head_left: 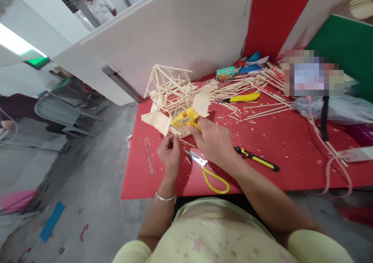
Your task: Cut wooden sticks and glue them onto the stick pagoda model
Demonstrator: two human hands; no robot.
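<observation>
A yellow hot glue gun [185, 117] with a clear glue stick at its back is gripped in my right hand [214, 138]. Its nozzle points left, over the near edge of a model built of thin wooden sticks [170, 86]. The model has an open frame on top and flat stick panels lower down. My left hand [170, 150] is closed just below the nozzle, at the near panel; whatever its fingers pinch is too small to make out. Between my forearms lie scissors with yellow handles [215, 180].
On the red table [175, 185] lie a clear ruler [150, 156], a yellow utility knife [243, 97], black-and-yellow pliers [259, 160] and many loose sticks [233, 87]. A pink cable [317, 129] hangs at right. A white panel [175, 30] stands behind; a person [103, 8] is beyond it.
</observation>
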